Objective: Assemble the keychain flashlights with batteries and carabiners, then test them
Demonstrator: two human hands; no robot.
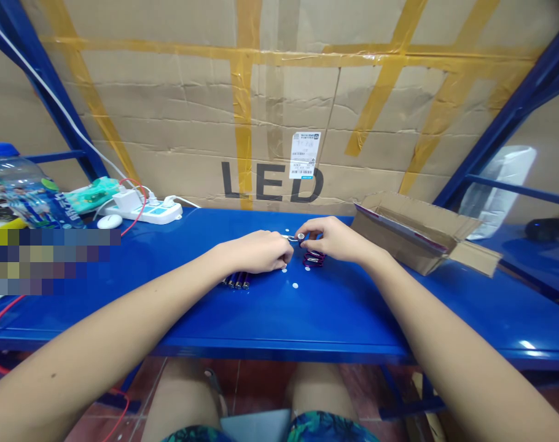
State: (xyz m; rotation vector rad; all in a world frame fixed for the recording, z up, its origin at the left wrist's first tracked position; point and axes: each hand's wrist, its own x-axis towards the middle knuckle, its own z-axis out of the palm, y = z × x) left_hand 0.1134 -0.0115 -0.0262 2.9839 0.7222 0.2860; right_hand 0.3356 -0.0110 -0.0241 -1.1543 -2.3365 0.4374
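Just above the middle of the table, my right hand [330, 238] pinches a small piece with a round silver end [301, 237] between thumb and fingertips. My left hand [263, 250] is closed close beside it, knuckles up; a short silver part shows between the two hands, but what the left fingers grip is hidden. Beneath my right hand lies a small pile of dark purple and silver pieces [313, 259]. Several slim pieces with silver ends [237, 284] lie in a row below my left wrist. Small white discs [295, 285] are scattered around my hands.
An open cardboard box [399, 236] stands on the blue table [279, 319] at right. On the left are a white power strip [157, 212] with chargers, a white mouse-like object [109, 222], a red cable and a water bottle [28, 190]. A large carton [191, 123] rises behind.
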